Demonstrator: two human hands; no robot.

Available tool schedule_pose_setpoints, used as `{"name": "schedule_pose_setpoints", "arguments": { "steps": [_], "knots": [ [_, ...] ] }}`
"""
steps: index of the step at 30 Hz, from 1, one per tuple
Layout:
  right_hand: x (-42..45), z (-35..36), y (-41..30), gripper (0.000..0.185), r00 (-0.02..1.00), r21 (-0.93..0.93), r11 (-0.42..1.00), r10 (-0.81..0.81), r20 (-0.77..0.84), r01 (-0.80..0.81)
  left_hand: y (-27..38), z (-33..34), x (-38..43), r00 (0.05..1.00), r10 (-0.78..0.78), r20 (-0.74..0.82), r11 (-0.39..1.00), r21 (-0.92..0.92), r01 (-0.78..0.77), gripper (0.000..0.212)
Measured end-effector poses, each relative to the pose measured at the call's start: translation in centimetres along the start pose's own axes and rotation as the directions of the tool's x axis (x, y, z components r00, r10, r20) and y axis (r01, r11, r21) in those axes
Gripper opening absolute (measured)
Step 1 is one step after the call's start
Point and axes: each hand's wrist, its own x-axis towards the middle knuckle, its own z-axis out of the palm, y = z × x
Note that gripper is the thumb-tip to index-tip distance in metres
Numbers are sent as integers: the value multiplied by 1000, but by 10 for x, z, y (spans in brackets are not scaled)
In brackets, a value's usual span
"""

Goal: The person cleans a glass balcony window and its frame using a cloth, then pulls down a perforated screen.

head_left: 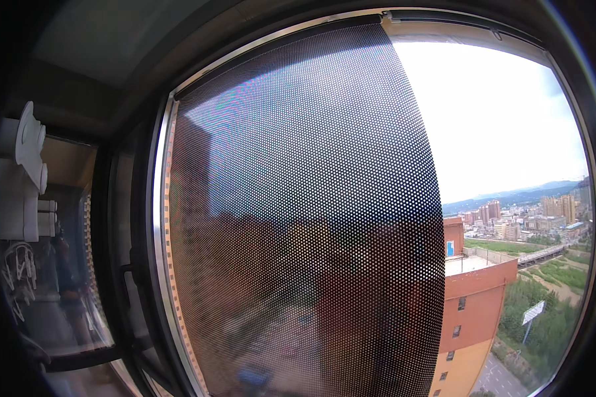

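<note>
Neither of my hands is in view. Before me stands a large window, most of it covered by a dark perforated roller blind (318, 198) drawn down past the bottom of the picture. The blind hangs from a roller tube (288, 49) along the top of the frame. To its right, a second roller (457, 22) is wound up, with a small loop below it, and the glass under it is uncovered. A silvery metal edge (161, 208) of the frame runs down the left side of the blind.
At the left, a window handle (127, 269) sits on a dark frame. White plastic fittings (27, 198) jut in at the far left, with white clips (20, 268) hanging below. A person's dim reflection (72, 288) shows in the glass. Outside are an orange building (477, 297), a road and a bridge.
</note>
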Motion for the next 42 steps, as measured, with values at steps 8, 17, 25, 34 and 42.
{"name": "schedule_pose_setpoints", "arguments": {
  "steps": [8, 17, 25, 34, 42],
  "knots": [
    [-17, 7, 24, 30, 997, -12, 997, 79, 0, -79, -46, 38, -76, 996, -26, 87, 999, 49, 21, 56],
    [0, 24, 93, 43, 941, 161, 927, 335, 52, -339, -32, 37, -54, 967, -187, 175, 982, -8, 191, 42],
    [5, 46, 106, 40, 945, 528, 805, 327, -13, -271, -34, 28, -64, 951, -182, 250, 983, 28, 180, 31],
    [-2, 48, 73, 37, 935, 660, 706, 354, -17, -256, -20, 24, -69, 927, -234, 294, 972, 82, 220, 28],
    [11, 52, 82, 36, 941, 602, 772, 324, -99, -203, -27, 32, -67, 905, -227, 358, 974, 78, 213, 30]
  ]
}}
